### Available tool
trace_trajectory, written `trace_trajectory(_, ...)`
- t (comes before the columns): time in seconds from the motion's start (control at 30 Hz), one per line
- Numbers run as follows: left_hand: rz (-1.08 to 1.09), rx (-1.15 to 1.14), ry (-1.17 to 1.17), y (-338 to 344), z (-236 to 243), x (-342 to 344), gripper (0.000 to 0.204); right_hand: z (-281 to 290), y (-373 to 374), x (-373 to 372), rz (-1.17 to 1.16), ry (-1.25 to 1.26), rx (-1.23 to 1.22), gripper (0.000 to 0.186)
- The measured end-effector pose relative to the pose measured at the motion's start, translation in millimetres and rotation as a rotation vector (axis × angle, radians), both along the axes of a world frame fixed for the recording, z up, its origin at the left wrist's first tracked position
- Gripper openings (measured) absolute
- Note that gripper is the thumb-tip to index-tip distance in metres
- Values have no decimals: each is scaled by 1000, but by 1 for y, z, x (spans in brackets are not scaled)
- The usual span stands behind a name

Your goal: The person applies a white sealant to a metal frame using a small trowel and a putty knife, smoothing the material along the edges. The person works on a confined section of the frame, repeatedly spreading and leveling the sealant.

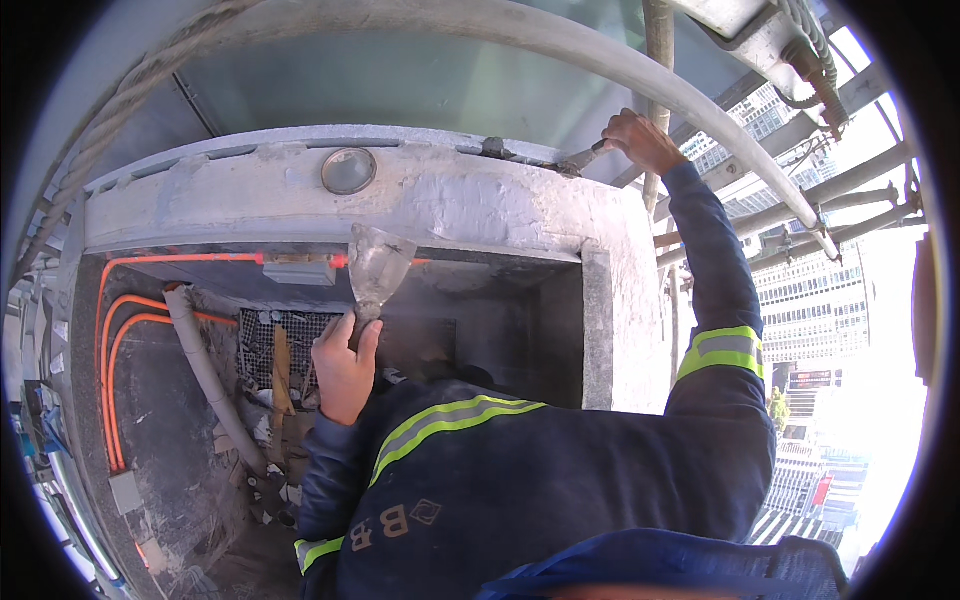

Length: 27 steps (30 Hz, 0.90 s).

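Note:
My left hand (344,366) is closed round the handle of a wide putty knife (382,262). Its pale, smeared blade points up in front of the white plastered beam (480,205). With my right arm stretched out to the far right, my right hand (645,142) grips a second, narrower putty knife (582,158). That blade lies along the beam's top edge, beside a dark lump of filler (495,148). A round pipe opening (349,171) sits in the beam's face, left of the middle.
Below the beam is a recess with orange conduits (104,370), a grey pipe (215,375), a wooden strip (281,370) and rubble. A scaffold tube (600,60) arches overhead, with a twisted rope (110,110) at left. More scaffold poles and distant buildings stand at right.

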<state>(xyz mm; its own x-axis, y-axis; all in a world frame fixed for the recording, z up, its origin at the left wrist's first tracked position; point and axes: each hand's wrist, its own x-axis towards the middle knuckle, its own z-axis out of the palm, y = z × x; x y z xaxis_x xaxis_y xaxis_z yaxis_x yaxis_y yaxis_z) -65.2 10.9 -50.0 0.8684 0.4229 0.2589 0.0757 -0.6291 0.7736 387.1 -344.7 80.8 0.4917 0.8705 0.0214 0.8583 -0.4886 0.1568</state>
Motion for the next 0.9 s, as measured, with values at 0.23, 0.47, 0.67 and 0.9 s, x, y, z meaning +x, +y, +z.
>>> trace_trajectory(0.23,1,-54,-22,-4,2,-1,33,-10,-4,-6,99,-192,35,15)
trace_trajectory(0.47,-20,-77,-33,-7,8,1,33,-31,-19,-33,137,-460,75,14)
trace_trajectory(0.67,-43,-73,-38,-7,4,2,33,-39,-24,-62,71,-532,221,13)
trace_trajectory(0.9,-58,-67,-28,-8,6,3,33,-25,-9,-62,117,-441,199,13)
